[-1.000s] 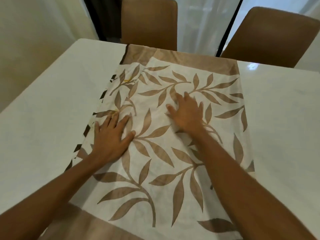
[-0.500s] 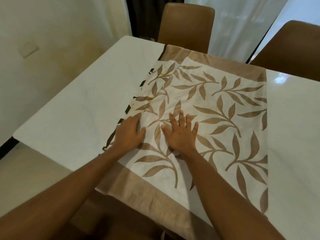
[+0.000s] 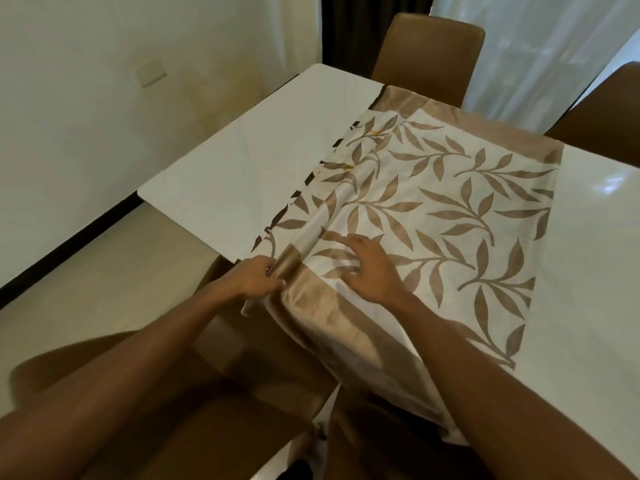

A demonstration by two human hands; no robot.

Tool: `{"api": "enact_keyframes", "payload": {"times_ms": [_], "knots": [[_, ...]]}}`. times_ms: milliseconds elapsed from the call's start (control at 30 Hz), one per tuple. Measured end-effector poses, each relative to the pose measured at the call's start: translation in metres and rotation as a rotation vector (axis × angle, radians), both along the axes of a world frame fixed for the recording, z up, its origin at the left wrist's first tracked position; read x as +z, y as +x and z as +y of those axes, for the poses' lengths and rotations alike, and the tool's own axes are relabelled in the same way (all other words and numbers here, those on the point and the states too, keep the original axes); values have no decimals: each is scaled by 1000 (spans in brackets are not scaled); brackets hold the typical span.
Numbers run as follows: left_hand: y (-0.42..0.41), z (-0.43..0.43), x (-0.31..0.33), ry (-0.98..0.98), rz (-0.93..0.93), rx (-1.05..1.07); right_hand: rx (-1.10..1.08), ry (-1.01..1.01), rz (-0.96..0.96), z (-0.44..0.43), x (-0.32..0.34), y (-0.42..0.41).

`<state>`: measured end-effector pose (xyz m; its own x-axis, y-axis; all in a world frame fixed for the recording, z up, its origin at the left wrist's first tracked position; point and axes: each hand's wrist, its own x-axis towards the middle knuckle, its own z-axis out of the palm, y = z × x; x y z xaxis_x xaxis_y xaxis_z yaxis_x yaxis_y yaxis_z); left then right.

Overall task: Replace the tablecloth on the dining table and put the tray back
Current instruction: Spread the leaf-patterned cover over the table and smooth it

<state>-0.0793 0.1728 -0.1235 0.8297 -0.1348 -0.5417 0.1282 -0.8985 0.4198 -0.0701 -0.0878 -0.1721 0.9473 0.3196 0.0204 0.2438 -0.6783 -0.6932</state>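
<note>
Fingers point(image 3: 274, 273) of left hand point(image 3: 254, 280) pinch tablecloth point(image 3: 450, 209) — right hand point(image 3: 372, 268) flat.

Now tablecloth point(image 3: 450, 209) fold in left hand point(image 3: 254, 279)

Both forearms are bare and reach forward from the lower edge of the view, converging toward the middle. The left hand point(image 3: 258, 277) is knuckles up, its fingers curled and pinching a raised fold of the tablecloth point(image 3: 450, 202) at the near border. The right hand point(image 3: 372, 268), just beside it, lies palm down with fingers straight and spread, resting on the tablecloth; its fingertips are slightly blurred.
</note>
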Motion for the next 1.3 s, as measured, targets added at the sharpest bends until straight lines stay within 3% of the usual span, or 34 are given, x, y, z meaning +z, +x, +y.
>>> {"api": "enact_keyframes", "payload": {"times_ms": [133,200,333,500,600,667,733,800,933,1033,1133,1300], "knots": [[-30,-25,31,-166,-116,-53,187,-116,-198,32,20,-27],[-42,-41,41,-358,-80,2,251,-207,-231,36,33,-26],[-65,-67,44,-795,77,379,239,-414,-28,14,59,-32],[-76,-76,14,-467,-236,396,169,-829,142,-65,86,-47],[-77,-74,4,-303,-335,198,118,-1049,260,-115,97,-52],[-75,-77,3,-205,-378,63,53,-1069,214,-126,98,-54],[-71,-85,0,-144,-353,-11,45,-991,98,-116,97,-63],[-65,-90,-7,-52,-328,-89,179,-844,34,-92,89,-76],[-53,-104,-25,30,-313,-212,476,-735,175,-49,59,-109],[-52,-121,-27,76,-238,-304,371,-718,168,-51,43,-124],[-48,-128,-33,179,-53,-298,266,-793,149,-69,49,-127],[-50,-139,-33,242,63,-252,122,-1106,466,-141,64,-132]]}}
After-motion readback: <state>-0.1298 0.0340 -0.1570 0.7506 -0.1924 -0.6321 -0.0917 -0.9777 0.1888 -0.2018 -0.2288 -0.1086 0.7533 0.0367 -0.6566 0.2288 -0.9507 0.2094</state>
